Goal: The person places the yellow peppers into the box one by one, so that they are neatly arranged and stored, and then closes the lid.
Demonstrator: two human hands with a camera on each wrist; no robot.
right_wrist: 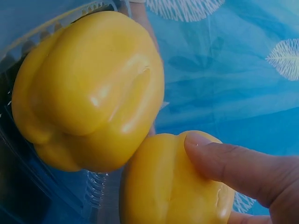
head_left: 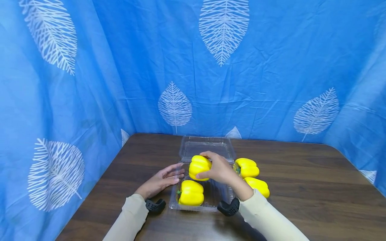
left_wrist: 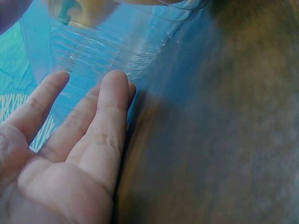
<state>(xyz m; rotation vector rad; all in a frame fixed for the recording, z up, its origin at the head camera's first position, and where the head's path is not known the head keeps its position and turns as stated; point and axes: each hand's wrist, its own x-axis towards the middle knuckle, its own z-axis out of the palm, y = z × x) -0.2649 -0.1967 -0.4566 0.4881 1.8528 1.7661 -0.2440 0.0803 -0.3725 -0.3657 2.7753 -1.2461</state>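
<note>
My right hand [head_left: 221, 169] grips a yellow bell pepper [head_left: 199, 167] over the back left part of a clear plastic clamshell box [head_left: 215, 194]. In the right wrist view the thumb lies across that held pepper [right_wrist: 163, 186]. Another yellow bell pepper [head_left: 191, 193] lies in the front left of the box, its green stem facing left; it looms large beside the held one in the right wrist view. My left hand [head_left: 164, 179] is at the box's left side, fingers extended, fingertips right at the clear wall [left_wrist: 103, 51].
Two more yellow bell peppers, one behind [head_left: 247, 167] and one in front [head_left: 258, 186], lie on the dark wooden table [head_left: 307, 187] just right of the box. The box's lid [head_left: 208, 146] is folded back toward the blue leaf-patterned curtain [head_left: 265, 67].
</note>
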